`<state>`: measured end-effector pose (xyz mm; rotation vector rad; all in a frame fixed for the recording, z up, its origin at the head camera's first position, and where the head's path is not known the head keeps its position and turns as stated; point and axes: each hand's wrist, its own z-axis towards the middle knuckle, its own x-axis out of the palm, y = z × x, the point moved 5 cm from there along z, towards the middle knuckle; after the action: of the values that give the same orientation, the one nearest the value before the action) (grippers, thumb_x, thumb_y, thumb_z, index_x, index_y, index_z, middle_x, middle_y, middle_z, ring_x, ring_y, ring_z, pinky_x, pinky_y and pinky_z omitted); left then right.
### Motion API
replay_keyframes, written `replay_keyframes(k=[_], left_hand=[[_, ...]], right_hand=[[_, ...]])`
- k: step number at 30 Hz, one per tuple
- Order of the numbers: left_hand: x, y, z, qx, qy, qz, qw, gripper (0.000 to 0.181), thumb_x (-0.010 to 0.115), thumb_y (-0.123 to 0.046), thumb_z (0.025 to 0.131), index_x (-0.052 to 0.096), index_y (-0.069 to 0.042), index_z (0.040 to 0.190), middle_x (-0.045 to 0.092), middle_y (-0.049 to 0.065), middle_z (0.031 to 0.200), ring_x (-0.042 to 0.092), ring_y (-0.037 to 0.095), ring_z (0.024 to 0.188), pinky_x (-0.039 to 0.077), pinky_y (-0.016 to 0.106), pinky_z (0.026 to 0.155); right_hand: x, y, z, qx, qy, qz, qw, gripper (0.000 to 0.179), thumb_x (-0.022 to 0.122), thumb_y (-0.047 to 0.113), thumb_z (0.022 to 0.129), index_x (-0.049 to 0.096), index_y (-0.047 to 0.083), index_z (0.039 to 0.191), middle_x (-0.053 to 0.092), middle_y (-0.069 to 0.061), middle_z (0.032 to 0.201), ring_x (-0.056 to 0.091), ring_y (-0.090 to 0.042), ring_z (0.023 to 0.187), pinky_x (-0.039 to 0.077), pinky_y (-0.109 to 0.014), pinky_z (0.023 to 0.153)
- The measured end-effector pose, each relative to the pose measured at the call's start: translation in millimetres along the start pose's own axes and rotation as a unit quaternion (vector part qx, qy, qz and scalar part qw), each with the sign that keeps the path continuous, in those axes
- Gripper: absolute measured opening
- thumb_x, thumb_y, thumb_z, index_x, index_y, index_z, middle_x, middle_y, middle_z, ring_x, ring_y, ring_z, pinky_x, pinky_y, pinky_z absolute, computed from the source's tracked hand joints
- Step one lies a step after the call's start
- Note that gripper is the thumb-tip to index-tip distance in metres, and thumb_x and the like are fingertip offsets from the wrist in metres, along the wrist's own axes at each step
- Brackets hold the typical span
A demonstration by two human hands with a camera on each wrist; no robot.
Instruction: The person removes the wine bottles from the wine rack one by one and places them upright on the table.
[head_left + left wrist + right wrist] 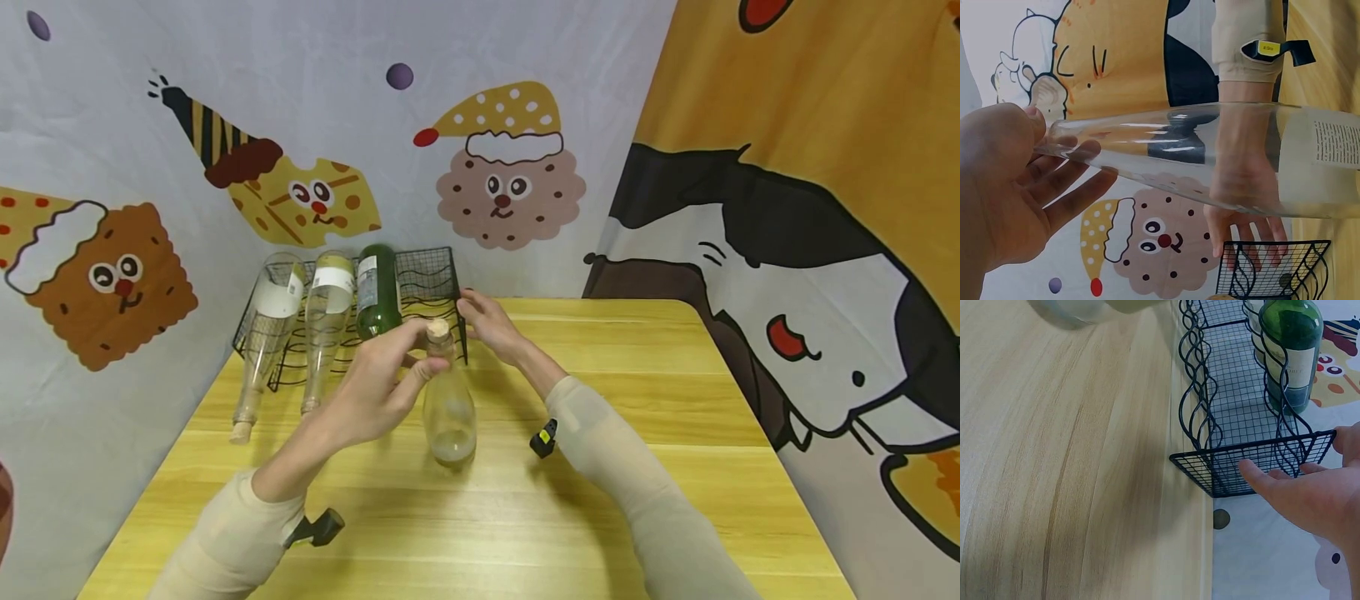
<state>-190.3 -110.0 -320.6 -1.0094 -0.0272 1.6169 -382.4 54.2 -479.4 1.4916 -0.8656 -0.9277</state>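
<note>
My left hand [375,387] grips a clear glass bottle [450,412] by its neck, thumb on one side and fingers on the other. A cork [438,329] tops this bottle, which stands nearly upright over the table, base toward me. In the left wrist view a pale printed label [1338,144] shows near its base. At the right end of a black wire bottle rack [427,275] is my right hand [491,325]. Its fingers [1260,478] are extended against the rack's mesh end panel [1235,462].
Two clear bottles, one on the far left [277,300] and one beside it [327,312], lie in the rack with necks toward me. A green bottle [378,292] lies to their right. The wooden table [637,500] meets a cartoon-printed cloth [322,83] at its back.
</note>
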Motion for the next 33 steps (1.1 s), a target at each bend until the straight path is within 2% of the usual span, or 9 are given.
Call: replay_keyframes(k=[4, 7, 13, 18, 21, 25, 29, 33], left_hand=[[2.4, -0.2, -1.4, -0.002, 0.005, -0.002, 1.0000, 0.026, 0.073, -0.003, 0.107, 0.066, 0.001, 0.131, 0.082, 0.012, 0.111, 0.082, 0.024, 0.098, 0.074, 0.031, 0.085], [4.0, -0.9, -1.9, 0.000, 0.005, -0.009, 0.9999, 0.026, 0.069, -0.013, 0.111, 0.066, 0.001, 0.133, 0.082, 0.012, 0.111, 0.082, 0.024, 0.098, 0.074, 0.031, 0.084], [8.7, -2.2, -1.9, 0.010, 0.005, -0.015, 0.9998, 0.044, 0.055, -0.039, 0.117, 0.066, 0.001, 0.133, 0.083, 0.011, 0.109, 0.081, 0.021, 0.094, 0.073, 0.032, 0.076], [11.9, -2.9, -0.7, -0.001, 0.012, -0.025, 0.9996, 0.051, 0.054, -0.046, 0.116, 0.067, 0.000, 0.133, 0.083, 0.010, 0.111, 0.081, 0.021, 0.096, 0.072, 0.031, 0.073], [12.6, -2.9, -0.1, -0.009, 0.015, -0.027, 0.9995, 0.044, 0.060, -0.040, 0.116, 0.068, -0.001, 0.134, 0.083, 0.010, 0.111, 0.082, 0.024, 0.099, 0.072, 0.029, 0.074], [12.9, -1.5, 0.4, -0.016, 0.017, -0.029, 0.9993, 0.029, 0.071, -0.020, 0.113, 0.069, -0.001, 0.135, 0.083, 0.010, 0.110, 0.082, 0.025, 0.099, 0.072, 0.028, 0.076], [12.6, -2.2, 1.0, -0.018, 0.018, -0.033, 0.9991, 0.028, 0.076, -0.008, 0.108, 0.069, 0.000, 0.135, 0.082, 0.009, 0.109, 0.081, 0.023, 0.098, 0.073, 0.027, 0.078], [11.7, -3.5, 0.8, -0.018, 0.016, -0.035, 0.9991, 0.030, 0.076, -0.005, 0.107, 0.070, 0.000, 0.135, 0.083, 0.010, 0.110, 0.081, 0.023, 0.098, 0.073, 0.028, 0.079]], right_hand=[[-1, 0, 0.4, -0.002, 0.000, 0.005, 1.0000, 0.069, 0.046, 0.038, 0.124, 0.024, 0.007, 0.181, 0.031, -0.024, 0.185, 0.033, -0.040, 0.173, 0.043, -0.066, 0.137], [-1, -1, 0.8, 0.000, -0.003, 0.005, 1.0000, 0.068, 0.046, 0.037, 0.124, 0.024, 0.006, 0.181, 0.032, -0.023, 0.184, 0.034, -0.041, 0.172, 0.043, -0.066, 0.136], [0, -1, 0.2, 0.003, -0.006, 0.001, 1.0000, 0.068, 0.046, 0.036, 0.124, 0.025, 0.005, 0.180, 0.033, -0.023, 0.184, 0.035, -0.040, 0.172, 0.044, -0.064, 0.136], [0, 0, -2.1, 0.003, -0.005, -0.004, 1.0000, 0.068, 0.046, 0.038, 0.124, 0.025, 0.005, 0.180, 0.034, -0.022, 0.184, 0.036, -0.040, 0.172, 0.046, -0.064, 0.135], [0, 0, -2.8, 0.003, -0.005, -0.011, 0.9999, 0.069, 0.046, 0.039, 0.124, 0.026, 0.006, 0.180, 0.035, -0.021, 0.184, 0.036, -0.039, 0.171, 0.047, -0.063, 0.134], [0, 0, -2.4, 0.001, -0.006, -0.012, 0.9999, 0.067, 0.046, 0.039, 0.124, 0.027, 0.008, 0.180, 0.035, -0.021, 0.184, 0.037, -0.039, 0.171, 0.048, -0.063, 0.134], [0, 1, -1.2, -0.004, -0.006, -0.011, 0.9999, 0.067, 0.046, 0.039, 0.124, 0.028, 0.008, 0.180, 0.034, -0.021, 0.184, 0.037, -0.039, 0.171, 0.048, -0.064, 0.133], [0, 0, -0.7, -0.005, -0.003, -0.012, 0.9999, 0.069, 0.047, 0.040, 0.123, 0.026, 0.006, 0.180, 0.034, -0.022, 0.184, 0.037, -0.040, 0.171, 0.048, -0.064, 0.133]])
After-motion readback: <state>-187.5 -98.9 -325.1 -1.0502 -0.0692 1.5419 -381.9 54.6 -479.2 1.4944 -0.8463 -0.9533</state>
